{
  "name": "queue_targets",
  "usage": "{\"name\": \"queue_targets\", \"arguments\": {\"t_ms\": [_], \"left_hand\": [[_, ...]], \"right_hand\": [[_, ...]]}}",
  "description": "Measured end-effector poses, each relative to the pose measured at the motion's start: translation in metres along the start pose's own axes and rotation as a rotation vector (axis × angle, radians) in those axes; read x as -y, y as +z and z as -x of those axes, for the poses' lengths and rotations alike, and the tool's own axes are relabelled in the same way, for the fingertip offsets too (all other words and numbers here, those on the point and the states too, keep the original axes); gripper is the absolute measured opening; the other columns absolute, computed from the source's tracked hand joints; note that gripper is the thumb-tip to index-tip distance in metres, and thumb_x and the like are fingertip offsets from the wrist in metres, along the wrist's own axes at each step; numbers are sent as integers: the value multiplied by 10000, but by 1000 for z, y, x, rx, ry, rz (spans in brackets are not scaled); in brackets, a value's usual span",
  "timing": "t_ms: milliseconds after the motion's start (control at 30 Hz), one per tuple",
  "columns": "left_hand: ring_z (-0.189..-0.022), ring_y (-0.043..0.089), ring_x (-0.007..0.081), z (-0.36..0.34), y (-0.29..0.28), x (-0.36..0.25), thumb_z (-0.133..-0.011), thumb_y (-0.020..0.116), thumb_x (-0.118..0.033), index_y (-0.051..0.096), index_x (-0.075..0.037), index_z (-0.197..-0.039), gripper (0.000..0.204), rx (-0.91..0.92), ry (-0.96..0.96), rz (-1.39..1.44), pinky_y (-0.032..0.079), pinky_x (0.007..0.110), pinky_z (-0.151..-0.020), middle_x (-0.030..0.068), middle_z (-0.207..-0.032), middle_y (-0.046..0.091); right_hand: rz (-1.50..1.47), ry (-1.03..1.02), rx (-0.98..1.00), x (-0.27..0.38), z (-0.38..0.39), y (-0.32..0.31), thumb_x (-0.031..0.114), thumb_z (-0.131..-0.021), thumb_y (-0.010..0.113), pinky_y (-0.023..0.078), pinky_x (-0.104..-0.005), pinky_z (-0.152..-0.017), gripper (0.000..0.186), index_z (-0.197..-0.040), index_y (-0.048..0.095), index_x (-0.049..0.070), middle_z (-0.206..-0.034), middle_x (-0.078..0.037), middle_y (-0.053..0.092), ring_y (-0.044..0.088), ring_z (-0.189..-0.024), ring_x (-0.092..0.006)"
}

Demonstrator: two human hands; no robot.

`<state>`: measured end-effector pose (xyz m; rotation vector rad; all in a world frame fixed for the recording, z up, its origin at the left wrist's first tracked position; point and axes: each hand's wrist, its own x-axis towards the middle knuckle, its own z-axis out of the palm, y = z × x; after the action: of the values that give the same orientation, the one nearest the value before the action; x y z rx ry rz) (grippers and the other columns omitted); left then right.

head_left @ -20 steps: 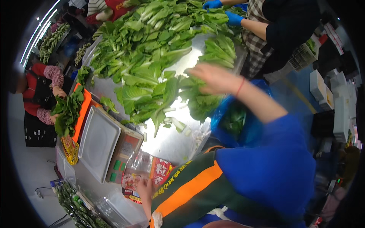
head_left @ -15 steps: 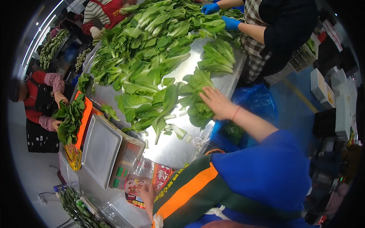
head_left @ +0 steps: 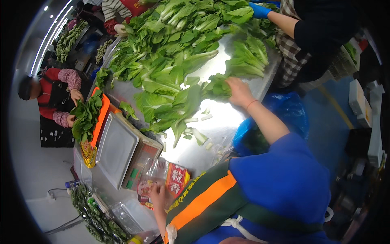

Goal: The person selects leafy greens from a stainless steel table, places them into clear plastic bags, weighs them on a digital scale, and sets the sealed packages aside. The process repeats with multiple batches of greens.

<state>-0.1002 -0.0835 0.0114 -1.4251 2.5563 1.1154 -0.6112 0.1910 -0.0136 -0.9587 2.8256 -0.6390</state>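
My right hand (head_left: pixel 241 93), with a red string on its wrist, closes around a small bunch of leafy greens (head_left: pixel 218 86) just above the shiny metal table (head_left: pixel 187 156). Motion blurs the leaves' edges. Beside them lies a large bunch of green cabbage leaves (head_left: pixel 166 101) with pale stems. At the table's near side my left hand (head_left: pixel 157 196) grips a clear plastic bag (head_left: pixel 160 168) with red and yellow printing. Its fingertips are partly lost against the print.
A heap of greens (head_left: pixel 170 36) covers the far table. A scale with a metal pan (head_left: pixel 115 140) stands left, near an orange tray (head_left: pixel 102 116). A blue bag-lined bin (head_left: pixel 252 134) is at right. Co-workers stand around; one wears a blue glove (head_left: pixel 259 11).
My right hand has gone from lying spread on the greens to gripping them, and has shifted slightly farther away with them. My left hand stays at the bag. The whole view has shifted.
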Motion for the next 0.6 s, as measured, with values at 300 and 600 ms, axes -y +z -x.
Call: {"name": "queue_targets", "arguments": {"t_ms": [300,600], "left_hand": [[-1267,450,319,-55,67,-222,-737,764,-58,-30,-89,-1512,1110,250,573,330,389,398,-1025,215,-1387,425],[-993,610,266,-66,64,-208,-834,621,-33,469,13,-1276,469,86,154,1166,516,394,-863,132,-1161,586]], "right_hand": [[-896,-28,-154,108,23,-16,237,-698,798,456,-372,-971,767,-1345,446,25,-1272,-218,555,563,-1156,-332],[-940,-551,270,141,52,-14,333,-728,782,245,-383,-1143,947,-1450,272,-5,-1495,-208,295,282,-1394,-330]]}}
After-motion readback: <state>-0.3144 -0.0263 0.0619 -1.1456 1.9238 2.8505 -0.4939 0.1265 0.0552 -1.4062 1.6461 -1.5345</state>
